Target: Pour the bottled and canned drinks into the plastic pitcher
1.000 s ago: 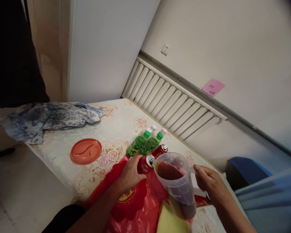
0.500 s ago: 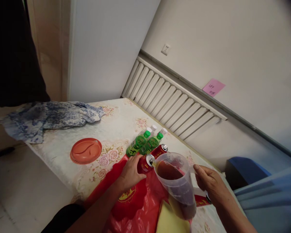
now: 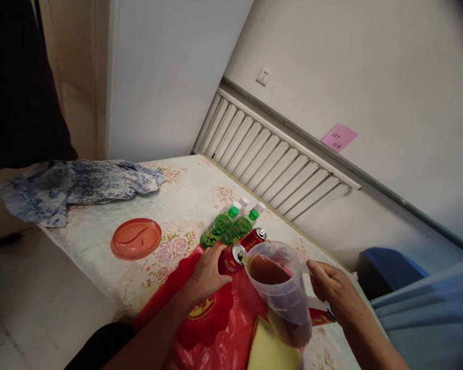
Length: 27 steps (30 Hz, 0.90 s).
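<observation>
My left hand is wrapped round an open red drink can, its top facing the spout of a clear plastic pitcher. Gripping the pitcher's handle is my right hand. Dark brown liquid lies in the pitcher, which tilts so that its spout meets the can's opening. Just behind stands a second red can. Under my left hand are a red scalloped tray and red plastic sheeting. A yellow cloth lies below the pitcher.
Green-capped bottles stand behind the cans, with white-capped ones beyond. An orange divided plate and a blue-and-white cloth lie on the flowered tablecloth. Another red can shows behind the pitcher. A white radiator runs along the wall.
Almost nothing differs. Both hands keep their hold on the can and the pitcher, and the view has shifted very slightly.
</observation>
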### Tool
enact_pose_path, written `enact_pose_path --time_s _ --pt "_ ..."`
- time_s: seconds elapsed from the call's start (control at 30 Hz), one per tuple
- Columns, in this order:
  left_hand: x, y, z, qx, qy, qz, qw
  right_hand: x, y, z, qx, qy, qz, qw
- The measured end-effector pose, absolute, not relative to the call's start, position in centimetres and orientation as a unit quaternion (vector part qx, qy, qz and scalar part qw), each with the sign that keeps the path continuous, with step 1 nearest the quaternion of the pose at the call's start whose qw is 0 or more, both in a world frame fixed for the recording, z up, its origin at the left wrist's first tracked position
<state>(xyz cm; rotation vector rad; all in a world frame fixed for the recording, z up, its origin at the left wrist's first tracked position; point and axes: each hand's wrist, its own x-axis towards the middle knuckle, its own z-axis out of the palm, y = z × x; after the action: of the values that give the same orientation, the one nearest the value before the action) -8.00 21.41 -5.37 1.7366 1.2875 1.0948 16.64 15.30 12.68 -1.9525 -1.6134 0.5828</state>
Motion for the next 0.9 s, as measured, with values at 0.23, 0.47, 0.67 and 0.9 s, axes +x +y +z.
enact_pose_path --time_s 0.23,0.47,0.67,0.9 --pt "-8.00 21.44 -5.34 0.671 0.500 0.419 0.353 16.98 15.42 12.47 -0.721 -0.600 0.224 0.266" --pt "-8.12 21.25 -4.93 0.673 0.505 0.409 0.353 16.93 15.37 12.47 -0.723 -0.595 0.234 0.260" --pt "-8.17 21.21 -4.75 0.673 0.505 0.406 0.356 16.72 15.37 12.56 -0.720 -0.601 0.231 0.259" --pt "-8.21 21.11 -4.49 0.667 0.513 0.390 0.373 16.81 15.38 12.53 -0.721 -0.600 0.232 0.259"
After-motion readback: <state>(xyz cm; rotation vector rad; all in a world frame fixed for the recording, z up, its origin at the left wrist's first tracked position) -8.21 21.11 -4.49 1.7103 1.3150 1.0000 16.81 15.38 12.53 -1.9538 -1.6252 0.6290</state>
